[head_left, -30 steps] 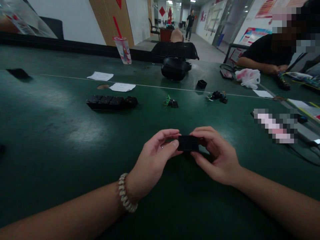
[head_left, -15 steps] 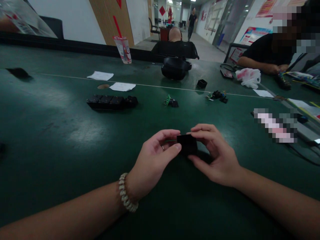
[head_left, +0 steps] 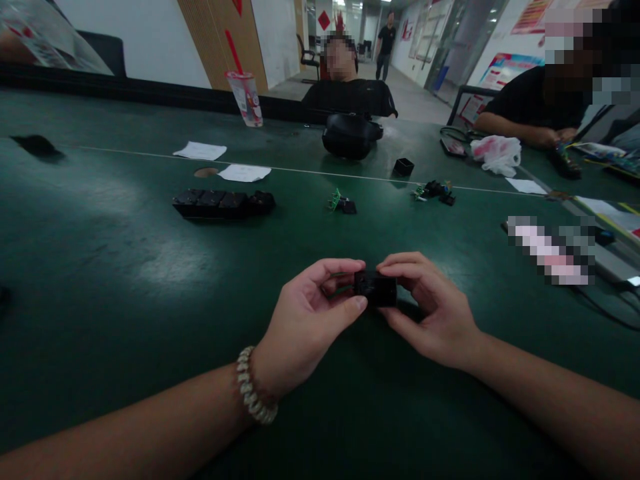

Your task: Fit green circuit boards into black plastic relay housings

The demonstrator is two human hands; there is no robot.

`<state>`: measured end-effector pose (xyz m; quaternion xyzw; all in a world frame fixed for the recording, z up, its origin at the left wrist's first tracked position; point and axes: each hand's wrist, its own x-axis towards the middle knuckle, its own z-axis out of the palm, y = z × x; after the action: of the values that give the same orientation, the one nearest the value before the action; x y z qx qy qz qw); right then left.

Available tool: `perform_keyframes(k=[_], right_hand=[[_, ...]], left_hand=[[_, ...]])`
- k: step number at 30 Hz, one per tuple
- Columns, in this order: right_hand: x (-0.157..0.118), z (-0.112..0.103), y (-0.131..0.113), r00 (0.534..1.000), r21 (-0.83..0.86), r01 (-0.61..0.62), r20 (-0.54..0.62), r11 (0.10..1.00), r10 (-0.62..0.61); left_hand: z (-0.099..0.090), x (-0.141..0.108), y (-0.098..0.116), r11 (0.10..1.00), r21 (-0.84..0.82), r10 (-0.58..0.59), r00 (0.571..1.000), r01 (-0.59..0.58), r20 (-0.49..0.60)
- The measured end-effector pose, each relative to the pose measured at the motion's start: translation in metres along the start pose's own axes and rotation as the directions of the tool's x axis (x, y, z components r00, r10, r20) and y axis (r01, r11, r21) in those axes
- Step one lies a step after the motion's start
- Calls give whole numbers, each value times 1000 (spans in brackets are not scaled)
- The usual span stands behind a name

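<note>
turned between the two hands since half a second ago, the small black block (head_left: 381,292) now shows a glossier side to the camera, and the person (head_left: 345,93) across the bench (head_left: 190,347) has raised the head. this block is just in front of the wearer, in the near middle of the bench; whether it touches the surface, i cannot tell. the left hand (head_left: 316,308) has a narrow grip on the block's left end, with fingers at the upper corner and thumb at the lower one. the right hand (head_left: 434,308) also has its grip nearly closed, with fingertips along the upper edge and thumb low at the right. by my judgement the block is light and stiff, perhaps of plastic, and its smooth side could slide under dry fingertips. better holding places seem the two short ends and the edges, with gentle pressure, because inside parts may be fragile. beyond the hands lie a long black segmented unit (head_left: 213,204), a small green circuit board (head_left: 335,200) and a cluster of small parts (head_left: 434,193).
</note>
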<state>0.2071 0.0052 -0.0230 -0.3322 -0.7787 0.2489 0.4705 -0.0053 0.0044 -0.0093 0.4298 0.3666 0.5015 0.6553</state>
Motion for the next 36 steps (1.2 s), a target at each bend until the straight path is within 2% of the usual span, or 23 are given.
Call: perform_keyframes(k=[8,12,16,23,30,36], right_hand=[[1,0,3,998,-60,15,-62,998,-19],[0,-2,3,1000,-59,13,-16,998,-13],[0,-4,1,1000,-18,-3,13,1000,3],[-1,-2,1,998,109,-50,36,993,46],[-1,-2,1,984,69,-175,55,982,171],[-1,-3,1,981,37,-184,72,982,181]], left_hand=[[0,3,-2,997,-40,-67,998,66,-21],[2,2,0,996,-44,-79,995,77,-60],[1,1,2,998,-43,-52,994,48,-95],[-1,1,1,1000,-4,1,997,-1,-75],[1,-1,1,995,40,95,994,-93,-46],[4,-2,4,989,73,135,990,-132,-44]])
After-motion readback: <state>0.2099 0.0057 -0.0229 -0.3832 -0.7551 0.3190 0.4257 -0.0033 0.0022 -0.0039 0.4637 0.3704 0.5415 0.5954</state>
